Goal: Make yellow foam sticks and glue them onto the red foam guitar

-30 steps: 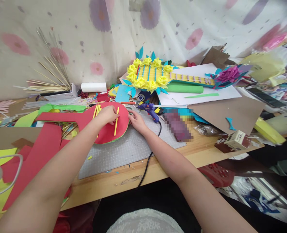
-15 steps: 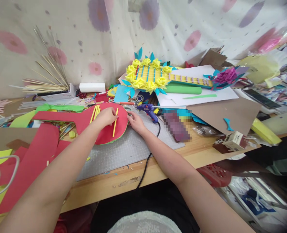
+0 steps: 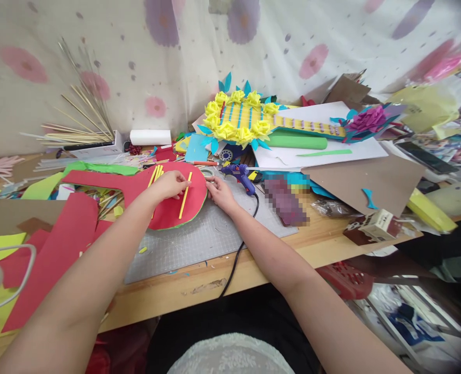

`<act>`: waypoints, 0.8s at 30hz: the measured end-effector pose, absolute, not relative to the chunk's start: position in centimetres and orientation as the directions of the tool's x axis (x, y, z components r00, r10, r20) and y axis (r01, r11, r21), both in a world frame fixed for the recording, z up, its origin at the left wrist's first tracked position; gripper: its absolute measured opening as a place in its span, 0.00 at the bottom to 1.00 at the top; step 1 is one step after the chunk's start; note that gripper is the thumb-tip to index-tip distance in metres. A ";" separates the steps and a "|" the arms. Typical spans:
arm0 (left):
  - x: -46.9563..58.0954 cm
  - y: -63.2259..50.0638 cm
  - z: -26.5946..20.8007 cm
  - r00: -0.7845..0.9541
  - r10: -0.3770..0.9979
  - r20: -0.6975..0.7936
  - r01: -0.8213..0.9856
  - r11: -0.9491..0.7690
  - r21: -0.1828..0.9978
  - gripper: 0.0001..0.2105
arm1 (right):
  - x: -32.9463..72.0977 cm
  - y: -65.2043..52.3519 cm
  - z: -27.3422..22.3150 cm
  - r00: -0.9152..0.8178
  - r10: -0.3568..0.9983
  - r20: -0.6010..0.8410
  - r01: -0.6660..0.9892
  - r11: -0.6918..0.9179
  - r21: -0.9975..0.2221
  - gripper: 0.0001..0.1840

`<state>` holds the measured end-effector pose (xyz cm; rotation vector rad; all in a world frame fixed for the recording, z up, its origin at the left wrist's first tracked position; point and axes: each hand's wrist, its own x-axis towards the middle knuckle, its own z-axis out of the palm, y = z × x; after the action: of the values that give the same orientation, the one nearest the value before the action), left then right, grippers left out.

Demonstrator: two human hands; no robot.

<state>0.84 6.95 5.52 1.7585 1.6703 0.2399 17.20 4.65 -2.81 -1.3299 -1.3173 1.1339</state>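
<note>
A red guitar-shaped cutout [image 3: 191,205] with a green edge lies flat on the grey cutting mat [image 3: 211,239], its neck pointing left. My left hand [image 3: 172,186] is over its round body, fingers bent and slightly apart, the fingertips at the upper part of a yellow strip [image 3: 184,200] lying crosswise on the red surface. Several more yellow strips [image 3: 156,174] lie side by side left of that hand, partly hidden by it. At the cutout's right rim, my right hand [image 3: 219,193] is closed, its thumb and fingers on the edge.
A purple glue gun [image 3: 241,176] with a black cord lies right of my right hand. Behind stands a yellow flower-trimmed paper guitar [image 3: 240,117]. Red sheets [image 3: 59,254] lie at the left, brown cardboard [image 3: 366,179] at the right. A box of sticks [image 3: 98,148] stands at the back left.
My left hand's fingers have loosened from the yellow strip, which stays on the red cutout. My right hand stays at the rim. The whole view has shifted slightly.
</note>
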 end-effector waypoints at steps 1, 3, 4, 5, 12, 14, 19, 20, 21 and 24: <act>0.7 6.8 5.6 0.173 0.932 -0.318 0.807 0.051 0.589 0.13 | 17.2 4.5 -2.6 -0.002 1.000 -0.020 0.137 -0.020 -0.990 0.13; 0.4 6.5 6.0 0.210 0.922 -0.324 0.821 0.014 0.571 0.15 | 17.2 4.1 -2.1 -0.031 0.998 -0.046 0.103 -0.043 -0.994 0.12; 0.2 6.3 6.3 0.227 0.915 -0.333 0.836 -0.008 0.549 0.16 | 17.2 3.8 -1.9 -0.063 0.996 -0.056 0.093 -0.050 -0.994 0.11; -0.1 6.2 6.5 0.244 0.905 -0.350 0.854 -0.029 0.520 0.16 | 17.3 3.6 -1.6 -0.110 0.992 -0.063 0.089 -0.053 -0.995 0.12; -2.8 5.2 8.1 0.381 0.742 -0.552 0.899 -0.159 0.407 0.15 | 17.4 2.5 -0.4 -0.439 0.898 -0.031 0.178 0.054 -0.983 0.18; -3.1 4.8 8.2 0.403 0.753 -0.521 0.900 -0.223 0.374 0.15 | 17.2 2.9 -0.3 -0.333 0.939 0.091 0.184 0.160 -0.970 0.15; -3.1 4.2 8.1 0.405 0.778 -0.479 0.910 -0.292 0.295 0.14 | 16.2 5.0 -0.2 -0.275 0.910 0.311 0.289 0.386 -0.876 0.06; -3.1 4.2 8.1 0.406 0.777 -0.481 0.909 -0.291 0.298 0.14 | 16.0 5.5 -0.1 -0.320 0.899 0.301 0.301 0.397 -0.867 0.06; -3.2 4.2 8.0 0.407 0.778 -0.479 0.908 -0.289 0.302 0.14 | 15.9 5.9 0.0 -0.363 0.887 0.285 0.304 0.401 -0.864 0.06; -3.5 4.2 7.8 0.410 0.790 -0.455 0.904 -0.286 0.319 0.14 | 15.8 7.1 0.2 -0.466 0.849 0.250 0.282 0.411 -0.867 0.07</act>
<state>-3.50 4.15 7.76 2.1412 1.4350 -0.2828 15.79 7.08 0.17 -0.9598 -1.9592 1.0197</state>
